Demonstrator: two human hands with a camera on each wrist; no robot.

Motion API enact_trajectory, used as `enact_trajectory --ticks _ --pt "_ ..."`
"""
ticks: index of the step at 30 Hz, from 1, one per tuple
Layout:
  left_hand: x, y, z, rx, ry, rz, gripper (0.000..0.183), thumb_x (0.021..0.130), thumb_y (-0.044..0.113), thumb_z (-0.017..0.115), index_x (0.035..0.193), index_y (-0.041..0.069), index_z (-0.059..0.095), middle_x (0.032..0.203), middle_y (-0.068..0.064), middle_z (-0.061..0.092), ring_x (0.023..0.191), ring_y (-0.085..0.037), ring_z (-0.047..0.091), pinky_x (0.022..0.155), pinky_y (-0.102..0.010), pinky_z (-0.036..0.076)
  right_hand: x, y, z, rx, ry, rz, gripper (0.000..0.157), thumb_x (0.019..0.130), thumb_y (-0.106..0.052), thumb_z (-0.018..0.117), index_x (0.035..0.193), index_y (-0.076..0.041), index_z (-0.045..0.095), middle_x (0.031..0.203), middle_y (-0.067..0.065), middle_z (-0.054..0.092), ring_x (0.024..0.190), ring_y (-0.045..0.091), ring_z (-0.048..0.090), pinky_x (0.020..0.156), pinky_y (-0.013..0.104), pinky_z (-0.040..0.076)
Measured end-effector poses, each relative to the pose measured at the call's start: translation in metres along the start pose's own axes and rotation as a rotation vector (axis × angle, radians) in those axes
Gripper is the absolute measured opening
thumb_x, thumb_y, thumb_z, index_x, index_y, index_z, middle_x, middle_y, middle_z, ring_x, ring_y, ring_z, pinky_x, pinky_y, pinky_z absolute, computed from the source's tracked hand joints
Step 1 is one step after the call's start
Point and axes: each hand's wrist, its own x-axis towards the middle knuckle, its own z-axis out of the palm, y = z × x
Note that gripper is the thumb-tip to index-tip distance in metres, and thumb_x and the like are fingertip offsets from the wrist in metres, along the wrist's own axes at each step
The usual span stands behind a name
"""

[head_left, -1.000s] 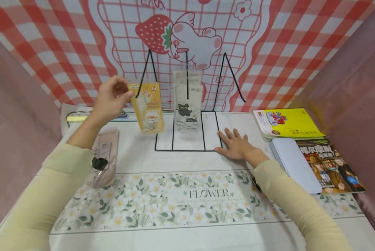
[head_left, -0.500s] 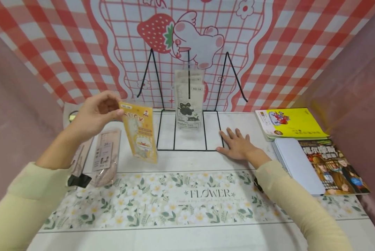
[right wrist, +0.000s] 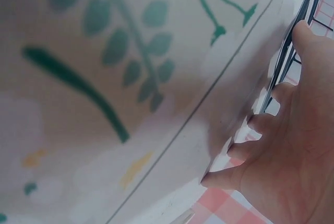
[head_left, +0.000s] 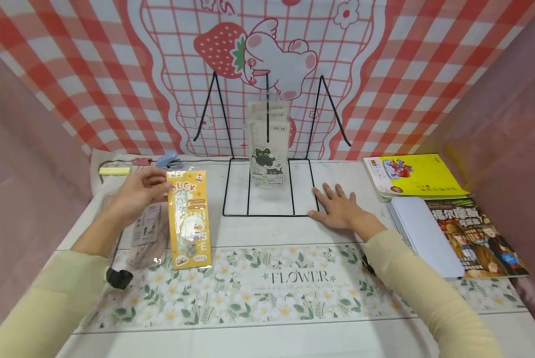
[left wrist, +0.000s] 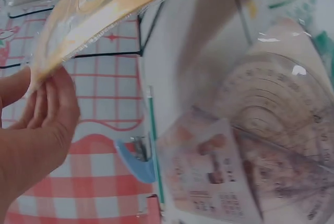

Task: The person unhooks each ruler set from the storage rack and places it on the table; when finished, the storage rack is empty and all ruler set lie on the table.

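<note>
My left hand [head_left: 135, 196] pinches a yellow packet [head_left: 188, 219] with "DUCK" lettering by its upper left edge; it looks like a ruler set in clear wrapping. Below that hand lie pinkish clear packets, one showing a protractor [left wrist: 271, 104] in the left wrist view. A black wire display stand [head_left: 258, 216] stands at the back with three hooks. White ruler-set packets [head_left: 269, 171] with a black cat hang on its middle hook; both side hooks are bare. My right hand [head_left: 336, 209] rests flat, fingers spread, on the right edge of the stand's base.
To the right lie a yellow book [head_left: 424, 174], a pale blue-white case [head_left: 424, 238] and a magazine [head_left: 482, 238]. A light blue stapler-like item [head_left: 166, 159] and a yellow strip [head_left: 115, 171] lie at the back left. Checked cloth [head_left: 428, 64] hangs behind.
The yellow packet has come off the stand's left hook. My left hand has carried it left, down and towards me over the pinkish packets. The right hand stays in place.
</note>
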Motion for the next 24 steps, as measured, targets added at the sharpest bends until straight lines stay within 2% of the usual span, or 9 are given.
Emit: enact_trajectory --ticks 4,8,13,17,19,22,24 --pt "0.009 -0.014 0.005 0.056 -0.038 -0.02 0.065 0.094 0.012 0.061 0.148 0.008 0.026 0.125 -0.015 0.052 0.094 -0.004 0.059 0.083 -0.029 0.059 0.001 0.0 0.001 -0.005 0.004 0.002 0.084 0.093 -0.071 0.033 0.156 -0.023 0.007 0.165 0.015 0.002 0.149 0.049 0.002 0.112 0.078 0.008" --pt "0.017 -0.025 0.009 0.104 -0.062 -0.028 0.075 0.089 0.0 0.062 0.152 0.011 0.023 0.116 -0.017 0.051 0.089 -0.01 0.058 0.078 -0.028 0.059 0.001 0.0 0.001 -0.013 0.006 0.004 0.084 0.092 -0.072 0.032 0.156 -0.024 0.006 0.165 0.015 0.002 0.149 0.05 0.002 0.112 0.078 0.009" --pt "0.026 -0.034 0.013 0.16 -0.058 -0.073 0.08 0.088 -0.001 0.061 0.155 0.014 0.019 0.121 -0.023 0.053 0.092 -0.018 0.062 0.081 -0.032 0.061 0.002 0.0 0.002 -0.009 0.001 0.008 0.084 0.093 -0.071 0.033 0.156 -0.024 0.006 0.165 0.015 0.001 0.149 0.049 0.001 0.112 0.078 0.008" --pt "0.031 -0.04 0.016 0.159 -0.046 -0.123 0.083 0.087 -0.001 0.06 0.155 0.01 0.015 0.132 -0.03 0.053 0.101 -0.03 0.067 0.084 -0.035 0.061 0.002 0.0 0.003 -0.009 0.005 0.005 0.084 0.092 -0.071 0.033 0.156 -0.024 0.006 0.165 0.015 0.001 0.149 0.049 0.001 0.112 0.078 0.008" --pt "0.033 -0.043 0.017 0.141 -0.043 -0.142 0.083 0.087 0.0 0.06 0.155 0.009 0.015 0.136 -0.032 0.05 0.104 -0.032 0.067 0.084 -0.036 0.061 0.002 -0.001 0.003 -0.008 0.004 0.004 0.084 0.092 -0.071 0.033 0.156 -0.024 0.006 0.165 0.015 0.001 0.149 0.049 0.002 0.112 0.078 0.008" --pt "0.038 -0.052 0.018 0.132 -0.021 -0.152 0.083 0.085 0.003 0.062 0.155 0.009 0.017 0.136 -0.031 0.052 0.097 -0.026 0.069 0.078 -0.031 0.062 0.001 -0.001 0.002 -0.013 0.002 0.007 0.084 0.092 -0.071 0.033 0.156 -0.024 0.006 0.165 0.015 0.001 0.149 0.049 0.002 0.112 0.078 0.008" --pt "0.039 -0.052 0.02 0.144 -0.008 -0.173 0.083 0.085 0.003 0.061 0.155 0.009 0.017 0.137 -0.03 0.052 0.1 -0.028 0.069 0.082 -0.033 0.062 0.001 0.0 0.001 -0.015 0.001 0.009 0.084 0.092 -0.071 0.032 0.156 -0.024 0.006 0.165 0.014 0.001 0.149 0.048 0.002 0.112 0.078 0.008"
